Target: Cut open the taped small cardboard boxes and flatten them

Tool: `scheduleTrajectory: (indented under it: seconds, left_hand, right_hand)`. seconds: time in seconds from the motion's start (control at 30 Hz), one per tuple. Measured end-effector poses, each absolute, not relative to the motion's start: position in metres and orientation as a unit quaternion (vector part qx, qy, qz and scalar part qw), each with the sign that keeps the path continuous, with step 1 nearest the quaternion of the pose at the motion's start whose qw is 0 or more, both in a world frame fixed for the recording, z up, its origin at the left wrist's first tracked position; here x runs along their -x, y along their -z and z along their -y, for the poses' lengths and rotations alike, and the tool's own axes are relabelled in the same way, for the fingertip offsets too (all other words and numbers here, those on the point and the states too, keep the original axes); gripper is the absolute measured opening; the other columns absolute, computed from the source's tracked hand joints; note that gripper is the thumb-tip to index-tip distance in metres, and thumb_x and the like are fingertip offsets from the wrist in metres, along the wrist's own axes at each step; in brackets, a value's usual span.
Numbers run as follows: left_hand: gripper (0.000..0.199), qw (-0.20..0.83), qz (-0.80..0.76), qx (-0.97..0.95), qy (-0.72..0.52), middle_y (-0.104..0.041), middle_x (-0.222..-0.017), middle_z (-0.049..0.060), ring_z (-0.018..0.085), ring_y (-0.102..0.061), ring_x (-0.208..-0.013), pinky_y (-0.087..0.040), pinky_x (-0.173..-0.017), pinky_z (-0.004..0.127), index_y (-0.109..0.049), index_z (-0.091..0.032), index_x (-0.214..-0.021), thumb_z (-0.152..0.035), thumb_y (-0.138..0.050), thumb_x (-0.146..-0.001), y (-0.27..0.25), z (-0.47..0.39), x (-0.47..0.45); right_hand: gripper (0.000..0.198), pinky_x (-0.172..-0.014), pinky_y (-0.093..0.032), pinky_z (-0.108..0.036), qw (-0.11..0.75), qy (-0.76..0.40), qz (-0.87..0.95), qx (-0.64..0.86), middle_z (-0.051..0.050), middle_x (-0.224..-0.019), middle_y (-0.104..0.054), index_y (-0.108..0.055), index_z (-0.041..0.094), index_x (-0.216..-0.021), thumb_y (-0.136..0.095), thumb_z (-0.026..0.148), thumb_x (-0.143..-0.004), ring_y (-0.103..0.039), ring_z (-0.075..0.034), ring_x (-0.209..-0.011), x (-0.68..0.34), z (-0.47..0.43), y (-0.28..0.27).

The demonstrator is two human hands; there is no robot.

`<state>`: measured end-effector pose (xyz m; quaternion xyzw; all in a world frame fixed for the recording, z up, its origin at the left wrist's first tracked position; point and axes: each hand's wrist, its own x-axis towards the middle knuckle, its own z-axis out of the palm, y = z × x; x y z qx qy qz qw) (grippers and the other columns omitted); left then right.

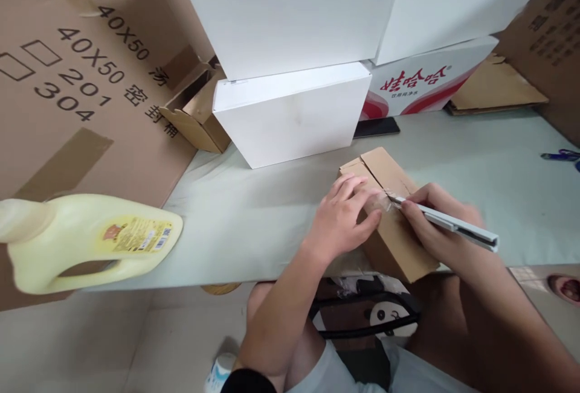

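Note:
A small brown cardboard box (403,242) lies at the table's front edge, its top seam running lengthwise. My left hand (344,212) holds the box by its upper left side, fingers bent over the top and thumb apart from them. In my right hand (435,218) is a white utility knife (462,230), gripped between thumb and fingers. Its blade tip meets the seam beside my left fingertips. Crinkled clear tape (385,201) sits around that spot.
A white box (294,118) stands behind, with a dark phone (377,128) beside it. On the left are a yellow jug (90,242) and a large carton (81,109). A blue-handled tool (562,156) lies far right. Below the table's edge is a bag (362,314) by my legs.

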<state>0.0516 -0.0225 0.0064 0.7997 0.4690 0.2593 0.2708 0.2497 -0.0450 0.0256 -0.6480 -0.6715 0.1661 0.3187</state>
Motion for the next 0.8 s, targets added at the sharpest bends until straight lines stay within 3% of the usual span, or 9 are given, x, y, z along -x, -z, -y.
scheduleTrajectory:
  seconds: [0.27,0.37,0.43,0.5,0.57,0.67,0.8]
  left_hand:
    - [0.034,0.290,-0.467,-0.799,-0.243,-0.055,-0.160,0.005,0.027,-0.035,-0.159,-0.044,-0.125,0.052,-0.066,-0.028,-0.133,-0.040,-0.057,-0.102,-0.007,0.025,-0.041]
    - [0.033,0.291,-0.461,-0.799,-0.254,-0.056,-0.158,0.005,0.027,-0.037,-0.157,-0.039,-0.128,0.051,-0.067,-0.029,-0.131,-0.038,-0.058,-0.101,-0.006,0.023,-0.041]
    - [0.033,0.291,-0.466,-0.794,-0.260,-0.056,-0.157,0.006,0.028,-0.038,-0.156,-0.036,-0.129,0.052,-0.068,-0.027,-0.130,-0.036,-0.058,-0.100,-0.004,0.021,-0.041]
    - [0.036,0.289,-0.475,-0.789,-0.261,-0.054,-0.156,0.009,0.030,-0.037,-0.155,-0.035,-0.129,0.054,-0.067,-0.026,-0.133,-0.032,-0.057,-0.099,-0.002,0.020,-0.040]
    - [0.039,0.283,-0.475,-0.792,-0.260,-0.051,-0.154,0.010,0.031,-0.035,-0.154,-0.034,-0.128,0.057,-0.067,-0.028,-0.136,-0.026,-0.052,-0.100,0.000,0.021,-0.040]
    - [0.046,0.267,-0.475,-0.802,-0.245,-0.045,-0.149,0.010,0.034,-0.028,-0.154,-0.030,-0.128,0.060,-0.070,-0.032,-0.134,-0.017,-0.044,-0.100,-0.001,0.024,-0.045]
    - [0.038,0.245,-0.495,-0.807,-0.210,-0.041,-0.143,0.011,0.039,-0.022,-0.152,-0.025,-0.127,0.068,-0.074,-0.030,-0.124,-0.021,-0.049,-0.098,-0.011,0.028,-0.058]
  right_hand:
    - [0.024,-0.047,-0.036,-0.031,0.363,-0.132,0.626,0.677,0.000,-0.049,-0.057,-0.054,0.025,-0.057,-0.063,0.041,-0.072,-0.046,-0.015,-0.044,-0.239,0.051,-0.027]
    - [0.022,-0.044,-0.030,-0.030,0.454,-0.168,0.614,0.624,0.002,-0.045,-0.048,-0.049,0.025,-0.051,-0.062,0.026,-0.069,-0.041,-0.014,-0.043,-0.246,0.058,-0.024]
    - [0.022,-0.040,-0.027,-0.030,0.564,-0.173,0.580,0.562,0.003,-0.044,-0.042,-0.045,0.026,-0.052,-0.059,0.024,-0.069,-0.036,-0.014,-0.040,-0.255,0.059,-0.024]
    - [0.016,-0.039,-0.030,-0.032,0.687,-0.135,0.497,0.512,0.004,-0.050,-0.039,-0.045,0.029,-0.063,-0.056,0.028,-0.074,-0.036,-0.016,-0.040,-0.266,0.052,-0.023]
    - [0.005,-0.043,-0.038,-0.033,0.735,-0.070,0.420,0.527,0.004,-0.062,-0.041,-0.045,0.030,-0.082,-0.050,0.031,-0.082,-0.045,-0.018,-0.047,-0.279,0.038,-0.017]
    - [0.016,-0.057,-0.046,-0.033,0.607,-0.021,0.451,0.654,0.001,-0.079,-0.050,-0.044,0.029,-0.101,-0.045,0.033,-0.085,-0.059,-0.020,-0.066,-0.298,0.011,0.009]
    - [0.023,-0.063,-0.045,-0.036,0.455,-0.099,0.517,0.719,-0.002,-0.075,-0.060,-0.058,0.025,-0.096,-0.064,0.037,-0.077,-0.054,-0.021,-0.064,-0.317,-0.012,0.060]
